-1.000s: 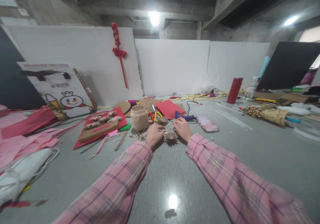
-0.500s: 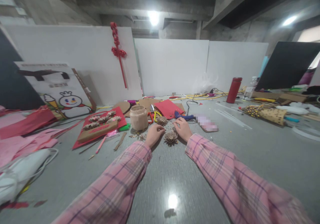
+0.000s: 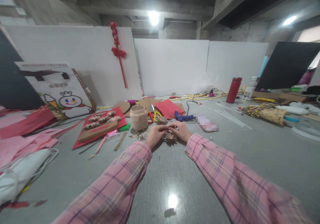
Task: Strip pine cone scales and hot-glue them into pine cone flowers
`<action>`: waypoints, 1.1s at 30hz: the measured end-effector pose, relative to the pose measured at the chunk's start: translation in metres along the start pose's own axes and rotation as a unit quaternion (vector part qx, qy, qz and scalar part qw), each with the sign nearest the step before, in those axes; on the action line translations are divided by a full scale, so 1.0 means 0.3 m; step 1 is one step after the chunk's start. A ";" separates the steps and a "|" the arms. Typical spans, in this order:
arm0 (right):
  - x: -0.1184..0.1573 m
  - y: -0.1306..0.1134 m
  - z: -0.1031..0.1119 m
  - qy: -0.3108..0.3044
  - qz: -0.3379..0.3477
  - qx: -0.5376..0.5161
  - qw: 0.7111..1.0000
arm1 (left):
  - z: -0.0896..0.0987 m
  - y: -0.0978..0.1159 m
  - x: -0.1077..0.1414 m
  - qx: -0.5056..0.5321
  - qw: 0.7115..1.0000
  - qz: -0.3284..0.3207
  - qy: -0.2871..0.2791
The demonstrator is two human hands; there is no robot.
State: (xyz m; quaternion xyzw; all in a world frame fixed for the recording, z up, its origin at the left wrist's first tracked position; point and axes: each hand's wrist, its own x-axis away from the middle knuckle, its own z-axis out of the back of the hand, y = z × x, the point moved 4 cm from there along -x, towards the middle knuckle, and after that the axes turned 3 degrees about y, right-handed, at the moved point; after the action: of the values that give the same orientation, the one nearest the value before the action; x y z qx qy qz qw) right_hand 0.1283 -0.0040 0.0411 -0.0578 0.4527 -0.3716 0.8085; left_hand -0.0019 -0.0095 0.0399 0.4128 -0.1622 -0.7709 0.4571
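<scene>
While both hands meet over the grey table, the left hand and the right hand bring their fingertips together just above a brown paper flower, which lies on the table between the wrists. The fingers look curled and pressed tip to tip, perhaps pinching a small piece, though what sits between them is too small to tell. Built of layered pointed petals, the flower will likely be very light, crisp and easily crushed, so the safest hold seems to be a gentle pinch at its underside or centre, not the petal tips. A second paper flower rests beyond, near a jar, scissors and a blue glue gun.
</scene>
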 end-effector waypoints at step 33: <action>0.013 0.064 0.045 0.205 -0.140 -0.151 0.957 | -0.007 0.022 0.015 -0.081 0.996 -0.037 0.004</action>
State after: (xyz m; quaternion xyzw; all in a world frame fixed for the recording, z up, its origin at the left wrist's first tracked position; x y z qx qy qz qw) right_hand 0.1505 0.0042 0.0380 -0.1647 0.6465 -0.4128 0.6201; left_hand 0.0025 -0.0165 0.0407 0.3837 -0.0824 -0.7959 0.4611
